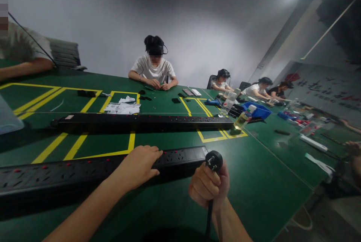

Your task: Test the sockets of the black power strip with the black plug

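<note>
My right hand (208, 186) is closed around a black power plug (214, 160), its metal prongs facing up and its black cord hanging down below my fist. My left hand (143, 165) lies on top of a long black power strip (184, 154), fingers stretched out over its sockets and red switches. This strip runs from the left edge to just beside the plug. Behind it lies a second long black power strip (146, 121), parallel to the first and touched by neither hand.
White papers (122, 107), a bottle of yellow liquid (242, 119) and a blue bin (255, 112) stand beyond the strips on the green table (254, 185). Yellow tape (131, 142) marks its top. A person (153, 65) sits opposite; several others sit further right, one at left.
</note>
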`<state>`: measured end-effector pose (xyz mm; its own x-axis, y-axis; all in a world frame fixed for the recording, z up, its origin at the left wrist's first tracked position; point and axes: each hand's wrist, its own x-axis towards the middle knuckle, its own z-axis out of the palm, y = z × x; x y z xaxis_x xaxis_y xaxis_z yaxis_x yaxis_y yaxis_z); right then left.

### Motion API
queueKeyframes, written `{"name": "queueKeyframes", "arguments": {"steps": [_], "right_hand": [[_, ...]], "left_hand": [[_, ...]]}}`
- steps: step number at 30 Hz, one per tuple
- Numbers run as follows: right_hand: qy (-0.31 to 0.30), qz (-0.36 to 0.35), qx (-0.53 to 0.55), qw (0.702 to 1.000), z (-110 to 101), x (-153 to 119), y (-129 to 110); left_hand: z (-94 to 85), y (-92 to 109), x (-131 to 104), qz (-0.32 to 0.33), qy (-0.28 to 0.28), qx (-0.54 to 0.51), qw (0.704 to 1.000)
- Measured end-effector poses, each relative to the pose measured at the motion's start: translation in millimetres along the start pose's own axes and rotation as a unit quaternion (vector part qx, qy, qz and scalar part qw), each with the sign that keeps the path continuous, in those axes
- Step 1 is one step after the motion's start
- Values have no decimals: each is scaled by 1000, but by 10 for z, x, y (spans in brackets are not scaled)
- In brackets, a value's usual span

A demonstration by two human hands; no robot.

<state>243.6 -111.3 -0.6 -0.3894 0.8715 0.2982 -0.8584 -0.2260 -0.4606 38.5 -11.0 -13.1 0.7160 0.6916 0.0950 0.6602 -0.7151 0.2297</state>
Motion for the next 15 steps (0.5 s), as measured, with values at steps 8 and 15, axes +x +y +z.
{"name": "queueKeyframes", "arguments": {"steps": [8,15], "right_hand": [[292,16,-189,937,-90,89,33],[421,-65,-331,842,-183,123,69]], "left_hand": [[22,42,-23,4,4,23,1000],[172,179,-12,19,25,43,999]]}}
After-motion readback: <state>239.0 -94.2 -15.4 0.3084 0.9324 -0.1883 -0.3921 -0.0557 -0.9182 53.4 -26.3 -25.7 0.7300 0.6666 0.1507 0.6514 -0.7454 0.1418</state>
